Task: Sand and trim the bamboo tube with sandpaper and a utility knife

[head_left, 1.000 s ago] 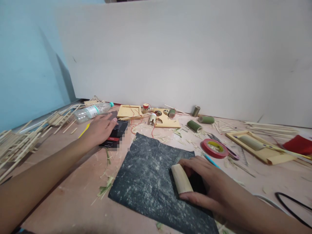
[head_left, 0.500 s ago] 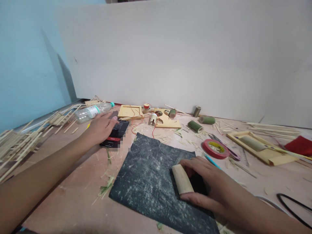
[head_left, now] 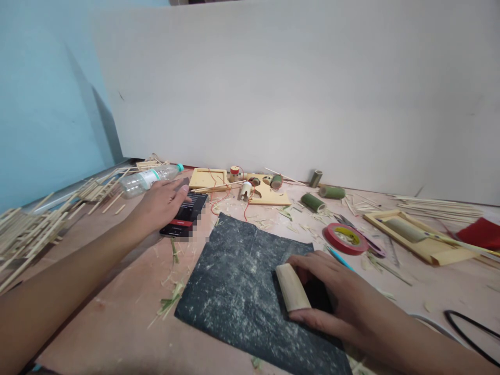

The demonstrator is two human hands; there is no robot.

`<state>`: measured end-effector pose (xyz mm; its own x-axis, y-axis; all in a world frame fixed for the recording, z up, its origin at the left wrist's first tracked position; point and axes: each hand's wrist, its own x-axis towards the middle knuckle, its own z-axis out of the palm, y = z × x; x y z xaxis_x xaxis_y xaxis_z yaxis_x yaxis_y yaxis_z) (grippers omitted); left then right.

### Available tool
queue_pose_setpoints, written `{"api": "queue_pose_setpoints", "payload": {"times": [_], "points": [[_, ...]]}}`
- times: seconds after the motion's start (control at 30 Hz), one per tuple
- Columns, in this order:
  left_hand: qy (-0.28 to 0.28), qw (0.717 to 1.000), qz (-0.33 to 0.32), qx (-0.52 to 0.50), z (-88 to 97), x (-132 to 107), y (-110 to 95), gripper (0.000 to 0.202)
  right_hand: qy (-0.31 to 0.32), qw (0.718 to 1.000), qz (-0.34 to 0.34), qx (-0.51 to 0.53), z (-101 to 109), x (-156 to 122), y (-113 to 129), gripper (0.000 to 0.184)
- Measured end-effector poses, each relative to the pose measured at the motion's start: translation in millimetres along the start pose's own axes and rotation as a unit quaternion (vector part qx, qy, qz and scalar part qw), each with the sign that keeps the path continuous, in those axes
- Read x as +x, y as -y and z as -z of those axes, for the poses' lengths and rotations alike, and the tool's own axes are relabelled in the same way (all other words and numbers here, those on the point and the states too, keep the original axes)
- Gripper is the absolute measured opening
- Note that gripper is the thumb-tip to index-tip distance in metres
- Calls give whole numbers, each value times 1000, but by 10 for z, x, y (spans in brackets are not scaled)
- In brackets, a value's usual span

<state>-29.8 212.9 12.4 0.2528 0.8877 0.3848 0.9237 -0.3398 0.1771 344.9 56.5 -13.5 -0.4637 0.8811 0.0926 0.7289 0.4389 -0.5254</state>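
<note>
A pale, peeled bamboo piece (head_left: 292, 289) lies on a dark, dust-streaked sheet of sandpaper (head_left: 230, 281). My right hand (head_left: 328, 291) grips it by its two ends, thumb at the near end and fingers at the far end. At the left, my left hand (head_left: 166, 203) rests over the upper left part of a phone (head_left: 187, 213) with its fingers stretched out. The phone's screen is lit, with a red bar low on it, and part of it is blurred out.
Beyond the sandpaper lie green bamboo tubes (head_left: 312, 203), wooden frames (head_left: 209, 178) and red thread. Tape (head_left: 346, 239), scissors (head_left: 367, 239) and a blue pen (head_left: 339, 258) sit at right. Thin sticks (head_left: 35, 234) and a plastic bottle (head_left: 150, 179) are at left. Shavings litter the table.
</note>
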Motion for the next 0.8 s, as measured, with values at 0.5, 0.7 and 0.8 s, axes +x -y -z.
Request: {"api": "queue_pose_setpoints", "payload": {"times": [0.5, 0.7, 0.8], "points": [[23, 999, -28, 34, -67, 18, 53, 66, 11, 1000, -2, 0, 0, -7, -3, 52], [21, 999, -19, 30, -93, 14, 77, 67, 5, 1000, 2, 4, -6, -3, -8, 49], [22, 999, -17, 26, -98, 5, 67, 64, 5, 1000, 4, 0, 3, 3, -6, 50]]}}
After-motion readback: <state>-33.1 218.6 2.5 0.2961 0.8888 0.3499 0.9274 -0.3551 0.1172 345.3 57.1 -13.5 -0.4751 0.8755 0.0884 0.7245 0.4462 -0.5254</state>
